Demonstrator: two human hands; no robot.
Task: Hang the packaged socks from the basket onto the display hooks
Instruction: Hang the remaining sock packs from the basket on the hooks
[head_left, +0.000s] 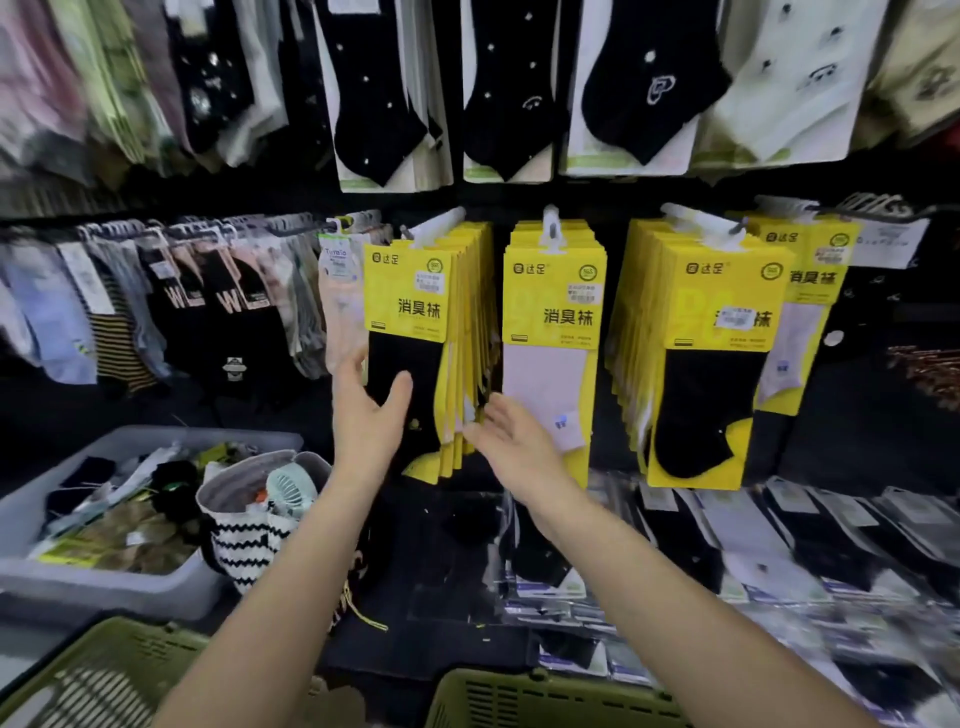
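Neither hand carries a pack at this moment. The step in hand therefore looks like squaring up a batch already hung, not threading on a new one.

The left stack of yellow sock packs (415, 322) hangs from a white hook (439, 224), and its front pack shows a black sock. The left hand (371, 415) is raised at the stack's lower left corner, fingers straight and spread wide, with the thumb across the black sock. Whether the palm presses the pack or only hovers just in front cannot be told. The right hand (511, 441) is just as wide, palm turned inward. Its fingertips (475, 428) are at the fanned lower edges of the same stack, touching or very nearly so. Together the hands bracket the stack from both sides.

Two more yellow stacks hang to the right, the middle stack (553, 312) and the far stack (722, 332).

A green basket (545, 696) sits at the bottom edge under the right forearm, and a second green basket (98, 670) sits at the lower left. Only their rims and slatted walls show, so what is left inside cannot be seen.

The next move probably calls for one hand to drop to a basket and pinch a pack by its card header. The pack then has to be matched to the right stack, and its hanging hole lined up with that hook's tip.
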